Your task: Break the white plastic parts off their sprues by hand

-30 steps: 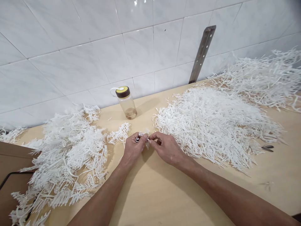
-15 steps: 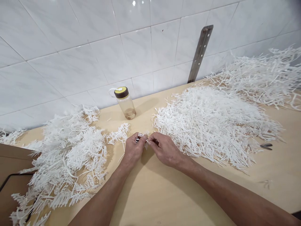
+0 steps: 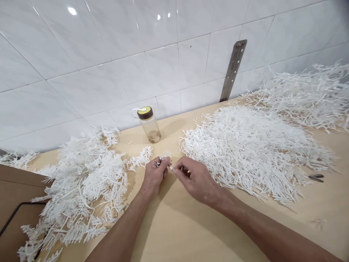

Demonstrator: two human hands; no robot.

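Note:
Over the middle of the light wooden table, my left hand is closed on a small white branched piece, and part of it pokes out above the fingers. Just to its right, my right hand pinches at the edge of that piece with thumb and forefinger; what lies between those fingertips is too small to make out. A small white sprig lies left of my left hand. Large heaps of white branched pieces lie on both sides, a left heap and a right heap.
A clear bottle with a yellow and dark lid stands near the tiled wall. A slotted metal strip leans there. Another white pile is at the back right, dark snips at the right, and a cardboard box at the left.
My right hand has moved slightly away from my left, widening the gap between the fingertips. The whole view has shifted a little, with the table items lower and further right.

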